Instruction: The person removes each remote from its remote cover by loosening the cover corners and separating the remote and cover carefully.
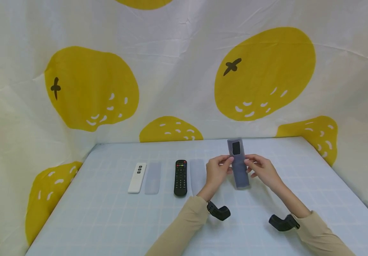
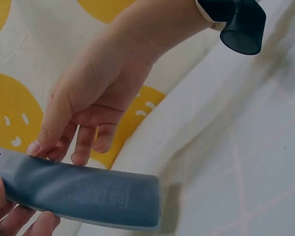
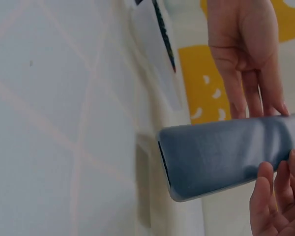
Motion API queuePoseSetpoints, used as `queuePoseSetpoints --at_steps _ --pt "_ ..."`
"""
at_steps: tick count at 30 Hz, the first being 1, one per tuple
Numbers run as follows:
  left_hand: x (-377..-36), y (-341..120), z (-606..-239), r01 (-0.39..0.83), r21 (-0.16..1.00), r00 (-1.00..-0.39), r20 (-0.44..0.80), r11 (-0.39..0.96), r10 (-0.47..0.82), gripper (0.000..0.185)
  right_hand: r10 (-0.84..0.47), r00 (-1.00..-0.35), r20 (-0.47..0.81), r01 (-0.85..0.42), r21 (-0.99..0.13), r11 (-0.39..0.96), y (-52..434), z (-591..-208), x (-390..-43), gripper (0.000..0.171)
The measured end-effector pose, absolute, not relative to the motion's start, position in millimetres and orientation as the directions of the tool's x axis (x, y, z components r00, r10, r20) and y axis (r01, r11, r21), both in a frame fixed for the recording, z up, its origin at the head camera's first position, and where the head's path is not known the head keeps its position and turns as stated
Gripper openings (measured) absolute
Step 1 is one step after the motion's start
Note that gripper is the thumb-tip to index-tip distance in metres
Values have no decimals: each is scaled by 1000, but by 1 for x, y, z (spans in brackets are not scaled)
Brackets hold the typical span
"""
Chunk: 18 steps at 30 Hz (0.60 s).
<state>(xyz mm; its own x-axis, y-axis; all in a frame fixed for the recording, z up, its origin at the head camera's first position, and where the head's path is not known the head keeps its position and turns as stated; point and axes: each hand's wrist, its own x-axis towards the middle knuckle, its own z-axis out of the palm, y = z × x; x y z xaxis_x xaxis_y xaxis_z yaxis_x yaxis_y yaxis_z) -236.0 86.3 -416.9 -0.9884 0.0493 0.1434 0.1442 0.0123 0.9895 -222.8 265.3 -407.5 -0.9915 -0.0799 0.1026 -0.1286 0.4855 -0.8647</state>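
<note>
A dark grey-blue remote control (image 1: 240, 170) with a black screen near its top end is held up over the table, inside a translucent sleeve (image 2: 113, 196). My left hand (image 1: 217, 172) pinches its left edge between thumb and fingers. On the opposite edge, my right hand (image 1: 263, 170) grips it the same way, thumb in front. The right wrist view shows the covered remote's lower end from close by, with the right hand's fingers (image 3: 265, 196) along one side. Faint print shows on the covered surface in the left wrist view.
On the pale checked table (image 1: 91, 220), left of the hands, lie a white remote (image 1: 137, 178) with a translucent sleeve (image 1: 153, 178) beside it, then a black remote (image 1: 180, 179). Another translucent sleeve (image 1: 196, 174) lies partly behind my left hand. A fruit-patterned cloth (image 1: 171, 81) hangs behind.
</note>
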Motion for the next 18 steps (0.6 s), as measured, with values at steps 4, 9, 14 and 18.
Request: queuePoseSetpoints --at_steps 4,9,14,18 --pt "-236 86 -420 126 992 -991 125 5 35 24 -94 -992 80 -116 -867 484 265 -409 -224 45" --pt "-234 87 -423 84 995 -996 83 47 28 24 -86 -996 29 -68 -862 503 262 -412 -223 47" --pt "-233 90 -426 54 997 -998 53 51 19 23 -64 -998 30 -59 -850 523 259 -411 -221 48" --pt "-233 93 -428 49 996 -999 48 72 18 26 -46 -998 31 -51 -846 531 259 -413 -223 50"
